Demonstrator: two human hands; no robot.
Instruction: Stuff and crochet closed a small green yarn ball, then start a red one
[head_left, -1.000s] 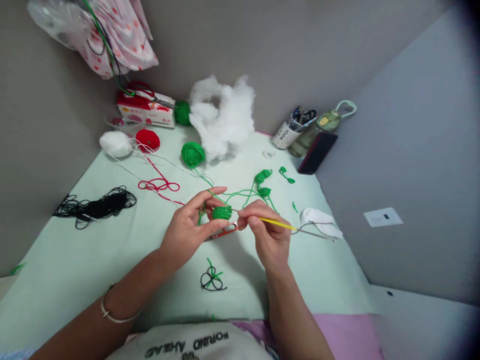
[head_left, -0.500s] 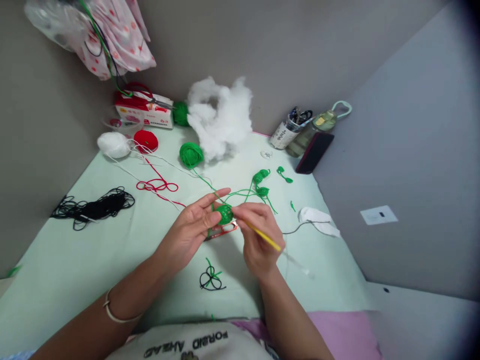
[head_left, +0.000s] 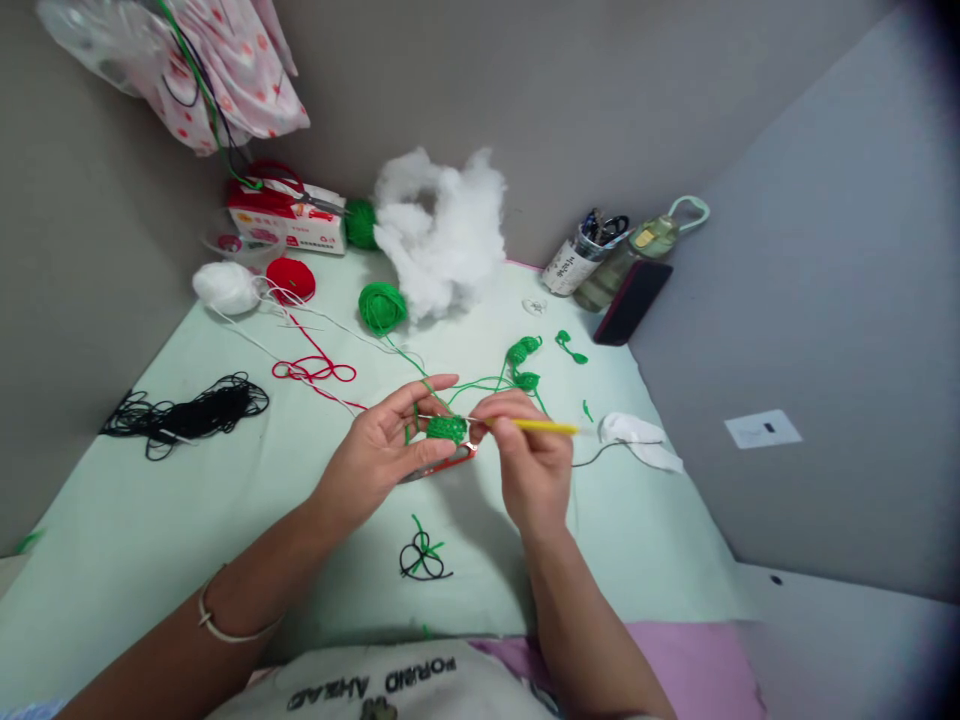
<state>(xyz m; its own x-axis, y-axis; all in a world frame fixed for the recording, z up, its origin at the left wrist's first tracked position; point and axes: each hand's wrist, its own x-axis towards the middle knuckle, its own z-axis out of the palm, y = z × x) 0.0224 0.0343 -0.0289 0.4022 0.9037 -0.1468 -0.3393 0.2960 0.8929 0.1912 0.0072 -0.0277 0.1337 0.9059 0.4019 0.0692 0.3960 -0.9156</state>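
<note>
My left hand (head_left: pixel 386 440) pinches a small green crochet piece (head_left: pixel 446 429) between thumb and fingers, with green yarn running over the raised index finger. In my right hand (head_left: pixel 529 455) is a crochet hook (head_left: pixel 536 426) with a yellow handle. Its thin metal shaft points left and lies along the upper edge of the green piece. A strand leads from my left hand back to a green yarn ball (head_left: pixel 382 308). Beneath the hands, partly covered, lies a red-handled tool (head_left: pixel 454 459) whose kind I cannot make out.
White stuffing (head_left: pixel 442 235) is heaped at the back. Left are a white yarn ball (head_left: pixel 226 288), a red yarn ball (head_left: pixel 290 281) and black yarn (head_left: pixel 195 412). Finished-looking green crochet pieces (head_left: pixel 523 362), a phone (head_left: pixel 632 303) and a bottle (head_left: pixel 622 265) stand or lie right.
The hook has swung from slanting down to the right to nearly level, and my right hand has shifted slightly right. The green piece has been tilted in my left hand.
</note>
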